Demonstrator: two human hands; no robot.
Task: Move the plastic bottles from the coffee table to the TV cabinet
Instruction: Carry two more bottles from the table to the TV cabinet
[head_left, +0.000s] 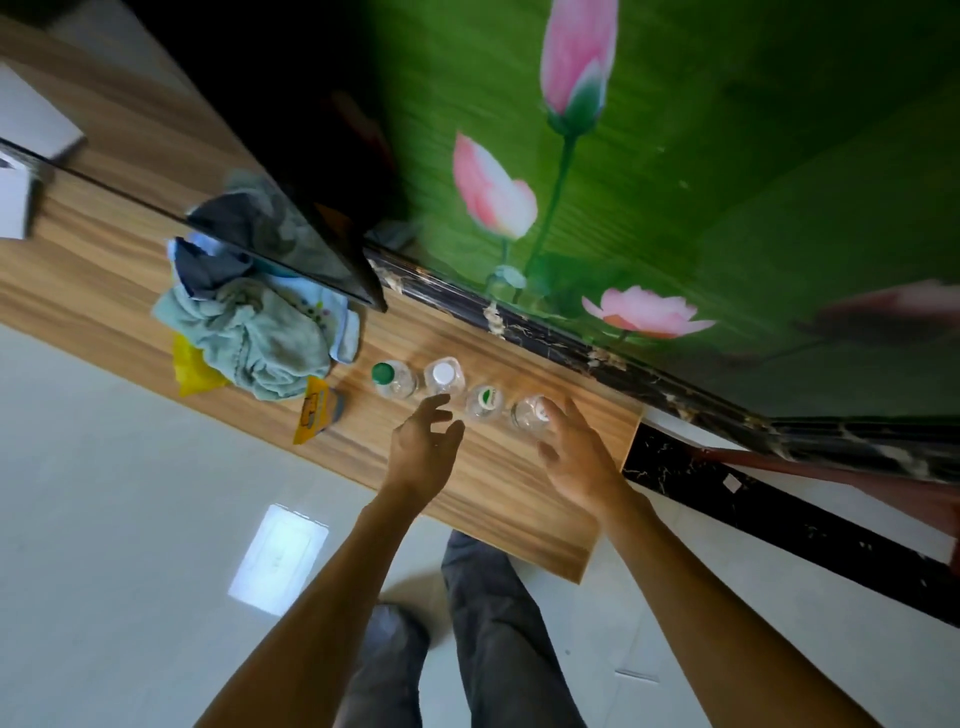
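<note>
Several clear plastic bottles stand upright in a row on the wooden TV cabinet (493, 499): one with a green cap (393, 378), one with a white cap (444, 376), a third with a green label (485, 402) and a fourth (530, 413) at the right end. My left hand (423, 449) hovers just in front of the row, fingers spread and empty, close to the white-capped and third bottles. My right hand (574, 457) is open beside the fourth bottle, its fingertips at or near the bottle's side; contact cannot be told.
A heap of pale green and grey cloths (260, 322) lies left of the bottles, with a yellow bag (195, 371) and a yellow packet (314, 410) beside it. The dark TV (291, 171) stands behind. A lotus mural covers the wall (727, 182). White floor tiles lie below.
</note>
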